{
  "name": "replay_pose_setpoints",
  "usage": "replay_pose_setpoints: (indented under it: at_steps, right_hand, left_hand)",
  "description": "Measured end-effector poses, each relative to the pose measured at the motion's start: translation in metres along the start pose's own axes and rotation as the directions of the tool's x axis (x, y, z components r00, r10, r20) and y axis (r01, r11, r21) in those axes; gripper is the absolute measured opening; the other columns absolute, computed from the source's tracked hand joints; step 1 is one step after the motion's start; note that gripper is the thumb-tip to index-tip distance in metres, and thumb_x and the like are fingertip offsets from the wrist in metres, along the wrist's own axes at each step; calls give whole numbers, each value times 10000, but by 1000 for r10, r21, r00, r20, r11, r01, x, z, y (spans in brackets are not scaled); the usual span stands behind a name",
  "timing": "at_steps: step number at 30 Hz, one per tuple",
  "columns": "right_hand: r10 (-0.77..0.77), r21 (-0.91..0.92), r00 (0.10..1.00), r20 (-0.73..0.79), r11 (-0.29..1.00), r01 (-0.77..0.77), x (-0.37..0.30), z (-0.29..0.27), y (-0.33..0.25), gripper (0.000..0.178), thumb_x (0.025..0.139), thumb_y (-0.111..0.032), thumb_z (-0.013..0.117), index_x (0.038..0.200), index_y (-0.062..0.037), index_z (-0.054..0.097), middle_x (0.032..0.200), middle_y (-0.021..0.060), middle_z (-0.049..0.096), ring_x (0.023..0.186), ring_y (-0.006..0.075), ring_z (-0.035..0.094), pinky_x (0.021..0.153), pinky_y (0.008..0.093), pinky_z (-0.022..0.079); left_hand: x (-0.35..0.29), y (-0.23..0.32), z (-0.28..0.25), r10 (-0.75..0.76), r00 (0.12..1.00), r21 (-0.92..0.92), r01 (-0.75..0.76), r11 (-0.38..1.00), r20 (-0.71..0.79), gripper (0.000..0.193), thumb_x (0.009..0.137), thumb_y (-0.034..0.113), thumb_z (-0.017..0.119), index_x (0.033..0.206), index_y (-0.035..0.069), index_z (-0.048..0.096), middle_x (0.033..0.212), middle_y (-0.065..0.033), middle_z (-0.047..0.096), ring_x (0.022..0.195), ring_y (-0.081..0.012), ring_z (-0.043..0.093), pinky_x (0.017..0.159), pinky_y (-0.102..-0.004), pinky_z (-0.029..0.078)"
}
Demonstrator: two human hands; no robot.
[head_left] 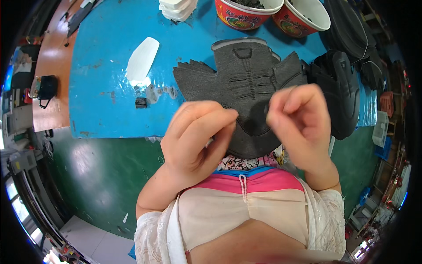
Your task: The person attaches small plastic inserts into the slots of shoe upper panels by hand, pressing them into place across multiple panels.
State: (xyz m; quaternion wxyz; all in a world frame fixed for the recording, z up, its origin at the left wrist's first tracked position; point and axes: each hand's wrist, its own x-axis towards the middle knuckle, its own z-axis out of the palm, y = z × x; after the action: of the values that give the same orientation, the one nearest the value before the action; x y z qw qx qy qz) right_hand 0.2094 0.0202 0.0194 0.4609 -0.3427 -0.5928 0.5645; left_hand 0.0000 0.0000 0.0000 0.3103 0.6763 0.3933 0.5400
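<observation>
A stack of flat black shoe uppers (246, 83) lies at the table's near edge, stitched lines down the middle and the lower end overhanging toward my lap. My left hand (193, 136) is pinched above its lower left part, thumb and forefinger together; what they hold, if anything, is too small to tell. Across from it, my right hand (303, 125) is also pinched, slightly blurred, over the right side of the stack. A dark speck shows at its fingertips, but I cannot make out what it is. Left of the stack lies a small bundle of black strips (140, 103).
The blue table (101, 88) also carries a white shaped piece (143, 59), a grey smeared patch (157, 93) and a white stack (177, 9). Two red-and-white tubs (244, 20) (295, 26) stand at the back. Black shaped shoe parts (337, 90) crowd the right.
</observation>
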Motion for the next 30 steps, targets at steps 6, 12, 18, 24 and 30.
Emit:
replay_pose_setpoints:
  at_steps: [6,12,18,24,30]
  right_hand:
    - [-406,-726,846,346,456,515,48,-4,18,252,691,-11,649,917,-36,541,858,96,588,759,303,568,684,386,470]
    - [-303,-761,865,400,416,498,52,1,14,210,725,-23,639,910,-37,541,838,90,580,758,303,567,685,388,460]
    - [-68,-468,993,97,877,106,38,6,0,172,841,59,641,919,-21,511,875,83,611,784,189,623,693,281,499]
    - [229,-50,953,199,973,-223,28,7,-19,242,885,62,604,978,-55,414,938,114,566,837,118,528,793,251,456]
    - [134,66,989,63,988,-138,10,8,-5,253,872,72,620,953,-50,414,915,106,593,762,91,529,704,234,452]
  left_hand:
    - [6,-17,5,157,986,390,-170,905,65,296,691,-106,735,952,16,668,896,-99,644,772,-246,610,661,-318,482]
    - [7,-15,8,184,978,444,-208,871,96,320,668,-107,735,952,20,660,918,-92,653,788,-257,623,668,-328,488]
    - [5,-9,9,124,992,354,-114,928,-5,344,694,-58,738,1018,-1,635,975,-113,644,790,-263,603,689,-327,492]
    - [13,2,-2,-29,997,16,28,999,77,280,725,-39,774,983,12,676,821,-98,632,699,-208,595,582,-293,468]
    - [7,5,4,26,997,-63,-22,998,68,202,733,-99,707,902,-6,644,784,-98,630,696,-204,572,585,-305,442]
